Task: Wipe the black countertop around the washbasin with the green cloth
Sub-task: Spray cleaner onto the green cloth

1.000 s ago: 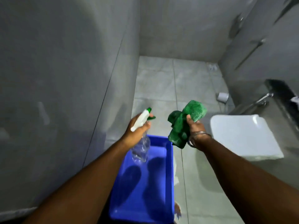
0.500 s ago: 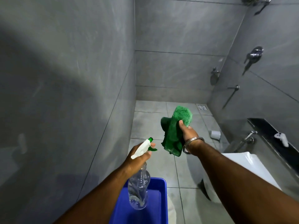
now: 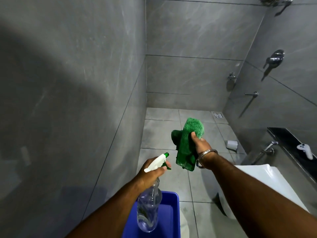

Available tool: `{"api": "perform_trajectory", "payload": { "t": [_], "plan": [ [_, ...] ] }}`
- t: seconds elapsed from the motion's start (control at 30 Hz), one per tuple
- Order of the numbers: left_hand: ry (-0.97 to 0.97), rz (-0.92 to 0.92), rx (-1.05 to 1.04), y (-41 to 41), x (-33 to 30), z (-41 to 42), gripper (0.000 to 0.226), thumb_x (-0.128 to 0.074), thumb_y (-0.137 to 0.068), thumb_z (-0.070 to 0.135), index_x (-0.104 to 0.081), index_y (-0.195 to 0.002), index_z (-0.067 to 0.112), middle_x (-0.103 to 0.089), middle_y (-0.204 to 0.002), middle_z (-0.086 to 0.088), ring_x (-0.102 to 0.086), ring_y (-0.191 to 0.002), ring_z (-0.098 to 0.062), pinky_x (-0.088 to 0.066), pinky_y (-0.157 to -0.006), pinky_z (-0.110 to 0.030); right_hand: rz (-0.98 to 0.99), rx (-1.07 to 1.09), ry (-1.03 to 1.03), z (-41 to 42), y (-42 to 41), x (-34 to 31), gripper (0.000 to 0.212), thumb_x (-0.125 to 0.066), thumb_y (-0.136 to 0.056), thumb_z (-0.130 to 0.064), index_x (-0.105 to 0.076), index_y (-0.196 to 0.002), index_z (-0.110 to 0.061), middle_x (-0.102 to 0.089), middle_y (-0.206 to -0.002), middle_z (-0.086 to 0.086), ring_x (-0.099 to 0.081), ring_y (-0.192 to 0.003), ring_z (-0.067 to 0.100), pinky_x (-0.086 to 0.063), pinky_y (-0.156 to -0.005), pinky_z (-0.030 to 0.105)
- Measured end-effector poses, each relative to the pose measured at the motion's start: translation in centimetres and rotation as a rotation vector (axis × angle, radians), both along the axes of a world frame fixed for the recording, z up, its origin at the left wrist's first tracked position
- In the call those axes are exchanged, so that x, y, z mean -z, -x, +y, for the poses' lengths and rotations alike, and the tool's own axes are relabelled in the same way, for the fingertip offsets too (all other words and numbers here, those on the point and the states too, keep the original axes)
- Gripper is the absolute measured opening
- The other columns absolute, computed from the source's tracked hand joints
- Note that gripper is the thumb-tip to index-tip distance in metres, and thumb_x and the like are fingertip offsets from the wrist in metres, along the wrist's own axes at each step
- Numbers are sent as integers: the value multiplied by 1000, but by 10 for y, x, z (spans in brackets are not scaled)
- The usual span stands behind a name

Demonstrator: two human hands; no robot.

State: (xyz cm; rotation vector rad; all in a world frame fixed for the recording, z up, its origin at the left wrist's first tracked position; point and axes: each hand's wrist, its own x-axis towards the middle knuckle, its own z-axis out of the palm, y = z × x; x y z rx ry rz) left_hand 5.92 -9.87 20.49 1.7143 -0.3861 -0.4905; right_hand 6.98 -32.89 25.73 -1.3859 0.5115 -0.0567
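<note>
My right hand [image 3: 200, 146] grips the green cloth [image 3: 187, 141], held up in the air over the tiled floor; the cloth hangs folded from my fingers. My left hand [image 3: 152, 170] holds a clear spray bottle [image 3: 149, 208] by its white trigger head, with the bottle hanging above a blue tub. A black ledge [image 3: 289, 145] runs along the right wall, with a white object [image 3: 306, 150] lying on it. A white ceramic fixture [image 3: 267, 182] sits below it, partly hidden by my right forearm.
A blue plastic tub [image 3: 169, 219] stands on the floor under my left arm. A grey tiled wall is close on the left. Chrome taps [image 3: 267, 150] and shower fittings [image 3: 272, 60] stick out of the right wall. A white roll [image 3: 232, 144] lies on the floor.
The view has tilted up, so the walls and the black ledge show more. Both hands have kept their hold; the cloth hand sits a little farther from the spray bottle.
</note>
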Motion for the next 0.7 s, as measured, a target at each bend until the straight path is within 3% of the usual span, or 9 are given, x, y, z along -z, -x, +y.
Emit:
{"api": "perform_trajectory", "payload": {
  "t": [0.07, 0.17, 0.23, 0.33, 0.4, 0.47, 0.53, 0.57, 0.7],
  "plan": [
    [-4, 5, -84, 1, 3, -2, 14, -61, -95, 19, -73, -92, 27, -77, -96, 1, -69, -101, -16, -55, -92, -26, 7, 3, -8, 0, -1, 4, 45, -49, -95, -43, -59, -113, -3, -67, -112, 25, -65, -103, 38, -52, -94, 46],
    [-37, -5, -225, -4, 10, -9, 8, -63, -93, 14, -70, -88, 13, -69, -74, -7, -69, -77, -23, -62, -79, -42, 0, 26, -21, 1, -3, 9, 46, -49, -95, -41, -59, -115, -1, -66, -113, 26, -65, -104, 39, -53, -91, 44],
    [-46, 45, -209, -6, 17, -8, 14, -64, -92, 17, -68, -103, 9, -71, -84, -10, -71, -83, -26, -61, -84, -46, -5, 26, -38, 1, -3, 12, 46, -49, -95, -42, -59, -116, -2, -66, -113, 26, -65, -104, 40, -52, -93, 47],
    [-67, 21, -61, -2, 43, 6, 25, -62, -96, 26, -65, -120, 30, -72, -115, 4, -68, -108, -16, -58, -92, -30, 7, 35, -100, 2, 2, 18, 47, -51, -94, -42, -58, -117, -1, -66, -112, 28, -64, -104, 43, -51, -95, 53],
    [-111, 69, -85, 6, 66, 17, 35, -63, -96, 33, -58, -131, 30, -67, -123, 3, -65, -111, -17, -56, -93, -27, 25, 23, -135, 4, 8, 27, 47, -51, -94, -42, -58, -117, -2, -67, -110, 28, -65, -103, 44, -52, -92, 53],
    [-88, 111, -159, 17, 86, 21, 33, -65, -95, 31, -56, -126, 27, -65, -119, 0, -64, -108, -15, -54, -86, -17, 49, 19, -158, 6, 18, 37, 46, -53, -93, -43, -61, -114, -3, -70, -105, 24, -68, -98, 40, -57, -82, 48],
    [-82, 109, -232, 24, 103, 19, 32, -65, -95, 24, -53, -123, 32, -60, -118, 9, -60, -102, -1, -47, -74, -2, 74, 9, -179, 8, 29, 52, 43, -53, -92, -42, -63, -110, -4, -74, -99, 20, -71, -92, 34, -59, -71, 39],
    [-88, 117, -264, 24, 109, 17, 36, -65, -95, 21, -52, -127, 30, -57, -122, 9, -59, -102, -1, -46, -72, -1, 86, 5, -183, 9, 35, 59, 44, -53, -93, -42, -64, -110, -4, -74, -99, 20, -72, -92, 33, -59, -70, 37],
    [-74, 131, -322, 22, 137, 17, 47, -62, -96, 11, -46, -140, 13, -52, -136, -7, -56, -119, -22, -50, -91, -23, 152, -49, -191, 10, 59, 84, 45, -52, -92, -44, -66, -107, -4, -72, -103, 23, -70, -96, 37, -59, -75, 41]
  ]
}}
